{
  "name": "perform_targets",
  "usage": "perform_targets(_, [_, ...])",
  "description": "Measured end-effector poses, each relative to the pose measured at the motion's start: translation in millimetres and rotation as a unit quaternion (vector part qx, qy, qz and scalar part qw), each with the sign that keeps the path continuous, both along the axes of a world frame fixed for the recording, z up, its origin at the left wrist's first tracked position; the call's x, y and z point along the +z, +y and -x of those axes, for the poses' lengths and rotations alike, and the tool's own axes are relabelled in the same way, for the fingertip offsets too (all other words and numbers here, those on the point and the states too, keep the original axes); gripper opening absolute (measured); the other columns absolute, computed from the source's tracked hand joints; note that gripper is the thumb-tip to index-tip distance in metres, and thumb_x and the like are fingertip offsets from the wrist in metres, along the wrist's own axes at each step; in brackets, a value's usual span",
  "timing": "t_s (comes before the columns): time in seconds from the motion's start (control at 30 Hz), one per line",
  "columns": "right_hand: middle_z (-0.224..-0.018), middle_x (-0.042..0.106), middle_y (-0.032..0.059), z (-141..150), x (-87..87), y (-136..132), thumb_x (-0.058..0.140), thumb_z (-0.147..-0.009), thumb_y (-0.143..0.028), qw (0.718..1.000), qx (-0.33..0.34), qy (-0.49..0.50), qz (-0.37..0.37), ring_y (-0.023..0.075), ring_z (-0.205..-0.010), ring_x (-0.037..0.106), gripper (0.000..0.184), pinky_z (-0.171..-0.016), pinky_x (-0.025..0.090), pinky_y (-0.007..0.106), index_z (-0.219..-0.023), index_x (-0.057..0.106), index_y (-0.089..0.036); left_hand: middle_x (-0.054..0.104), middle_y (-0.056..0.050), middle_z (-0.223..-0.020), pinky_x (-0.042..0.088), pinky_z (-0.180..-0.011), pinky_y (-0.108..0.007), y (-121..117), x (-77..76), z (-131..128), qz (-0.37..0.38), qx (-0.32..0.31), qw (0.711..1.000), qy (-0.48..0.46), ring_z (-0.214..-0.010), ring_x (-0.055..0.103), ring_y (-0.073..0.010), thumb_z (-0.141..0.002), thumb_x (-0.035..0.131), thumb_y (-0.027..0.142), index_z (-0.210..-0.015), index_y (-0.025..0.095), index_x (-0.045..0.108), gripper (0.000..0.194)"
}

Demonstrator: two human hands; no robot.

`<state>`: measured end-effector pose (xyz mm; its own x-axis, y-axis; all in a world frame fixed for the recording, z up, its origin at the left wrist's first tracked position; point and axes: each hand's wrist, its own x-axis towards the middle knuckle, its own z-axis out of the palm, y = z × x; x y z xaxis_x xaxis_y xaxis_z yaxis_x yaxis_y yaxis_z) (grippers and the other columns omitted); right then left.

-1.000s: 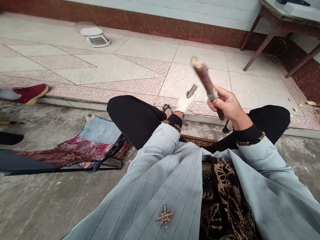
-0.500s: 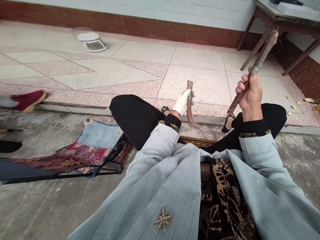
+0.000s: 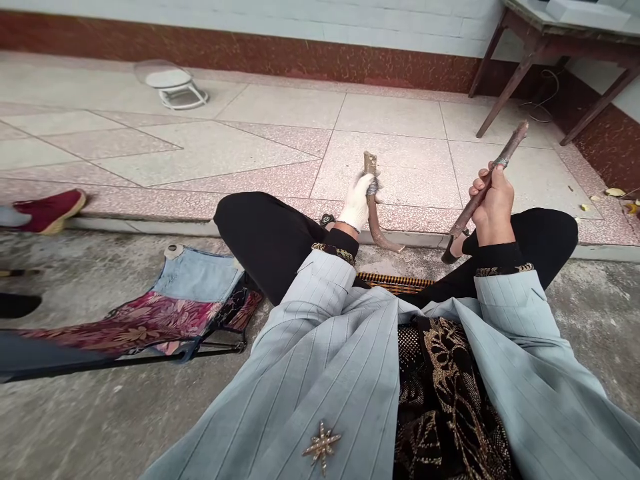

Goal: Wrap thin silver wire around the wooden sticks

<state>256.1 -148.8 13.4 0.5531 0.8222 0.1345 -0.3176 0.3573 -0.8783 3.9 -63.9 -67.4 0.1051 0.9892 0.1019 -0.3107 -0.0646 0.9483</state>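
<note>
My left hand (image 3: 359,199), in a white glove, grips a curved brown piece (image 3: 376,227) with a wire-wound band, held upright between my knees. Its lower end curves down to the step edge. My bare right hand (image 3: 494,203) is closed round a brown wooden handle (image 3: 487,183) with a metal wire band; the handle slants up to the right, its lower end near my right knee. I sit with black-trousered legs apart, a grey striped jacket over a black and gold top.
A folding fabric chair (image 3: 150,313) lies flat at my left on the concrete. A red shoe (image 3: 55,209) of another person rests on the step. A white stool (image 3: 173,83) stands far left; a wooden table (image 3: 560,40) far right. A woven mat (image 3: 395,280) lies beneath me.
My right hand swung the wooden handle from pointing up-left to slanting up-right, then lowered it a little. My left hand turned its curved piece upright and raised it slightly.
</note>
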Motion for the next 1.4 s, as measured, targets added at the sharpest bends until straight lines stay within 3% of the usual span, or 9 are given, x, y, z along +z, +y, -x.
perform_targets(0.1, [-0.065,0.041,-0.0084,8.8,-4.0,1.4,0.071,-0.079,-0.039,0.998,0.01,-0.068,0.001,0.0051,-0.043,0.037,0.029,-0.038,0.035,0.018,-0.085,0.047,-0.024,0.065,-0.004,-0.088,0.048,-0.053,-0.02,-6.1,3.4,-2.4,-0.012,-0.036,0.998,0.043,-0.055,0.052,-0.0068,-0.094,0.045,0.034,-0.115,0.02,0.06,0.03])
perform_targets(0.23, [-0.059,0.043,-0.0084,34.9,-8.6,1.2,0.073,-0.072,-0.028,0.972,0.143,-0.177,0.051,0.0055,-0.042,0.036,0.023,-0.038,0.032,0.02,-0.081,0.052,-0.023,0.064,-0.004,-0.091,0.049,-0.056,-0.021,-18.7,11.1,-13.0,-0.034,-0.1,0.991,0.083,-0.056,0.054,-0.0068,-0.089,0.046,0.027,-0.121,0.02,0.056,0.034])
perform_targets(0.33, [-0.053,0.041,-0.0077,53.7,-14.3,5.5,0.07,-0.074,-0.025,0.953,0.183,-0.23,0.075,0.0068,-0.041,0.035,0.015,-0.037,0.029,0.022,-0.079,0.057,-0.021,0.063,-0.003,-0.09,0.049,-0.059,-0.022,-27.1,17.6,-21.9,-0.05,-0.131,0.986,0.093,-0.058,0.055,-0.0071,-0.086,0.049,0.026,-0.122,0.018,0.055,0.037])
perform_targets(0.5, [-0.05,0.041,-0.007,69.9,-24.3,19.9,0.071,-0.074,-0.024,0.949,0.153,-0.246,0.121,0.0075,-0.041,0.034,0.012,-0.037,0.027,0.024,-0.08,0.062,-0.018,0.06,-0.002,-0.085,0.047,-0.06,-0.024,-33.7,21.0,-34.7,-0.063,-0.144,0.98,0.125,-0.06,0.054,-0.0084,-0.082,0.053,0.025,-0.123,0.018,0.054,0.042])
perform_targets(0.7, [-0.051,0.042,-0.0072,75.7,-27.4,27.3,0.068,-0.076,-0.018,0.956,0.087,-0.222,0.17,0.0057,-0.042,0.034,0.016,-0.038,0.026,0.022,-0.069,0.053,-0.019,0.054,0.001,-0.078,0.044,-0.06,-0.025,-32.6,13.3,-42.3,-0.096,-0.153,0.973,0.144,-0.061,0.05,-0.0097,-0.082,0.056,0.026,-0.127,0.019,0.052,0.047])
perform_targets(0.97, [-0.052,0.034,-0.0094,72.0,-23.9,22.2,0.063,-0.076,-0.016,0.967,0.183,-0.076,0.159,0.0041,-0.039,0.028,0.023,-0.036,0.024,0.019,-0.07,0.042,-0.021,0.061,-0.003,-0.089,0.045,-0.063,-0.026,-34.5,10.7,-42.8,-0.103,-0.146,0.964,0.195,-0.066,0.053,-0.0111,-0.086,0.055,0.034,-0.133,0.019,0.051,0.049])
perform_targets(1.13, [-0.052,0.032,-0.0094,60.3,-21.9,22.0,0.059,-0.076,-0.016,0.935,0.308,0.005,0.178,0.0037,-0.039,0.022,0.022,-0.035,0.024,0.017,-0.067,0.039,-0.021,0.066,-0.009,-0.112,0.048,-0.078,-0.03,-33.6,13.3,-37.6,-0.155,-0.086,0.945,0.273,-0.089,0.061,-0.0179,-0.085,0.058,0.032,-0.133,0.018,0.053,0.05])
perform_targets(1.23, [-0.051,0.034,-0.0091,59.3,-22.6,21.6,0.06,-0.075,-0.015,0.938,0.291,-0.034,0.185,0.0031,-0.038,0.024,0.022,-0.034,0.023,0.017,-0.066,0.04,-0.02,0.066,-0.01,-0.116,0.047,-0.086,-0.033,-34.4,16.6,-35.5,-0.165,-0.062,0.934,0.311,-0.099,0.061,-0.0215,-0.086,0.057,0.031,-0.132,0.018,0.055,0.048])
perform_targets(1.4, [-0.05,0.036,-0.0095,60.5,-23.0,20.9,0.064,-0.076,-0.016,0.939,0.263,-0.111,0.189,0.0031,-0.037,0.028,0.023,-0.034,0.023,0.017,-0.069,0.043,-0.02,0.068,-0.009,-0.101,0.045,-0.084,-0.036,-35.6,19.1,-36.6,-0.176,-0.017,0.905,0.388,-0.095,0.061,-0.0245,-0.084,0.058,0.027,-0.126,0.018,0.059,0.043])
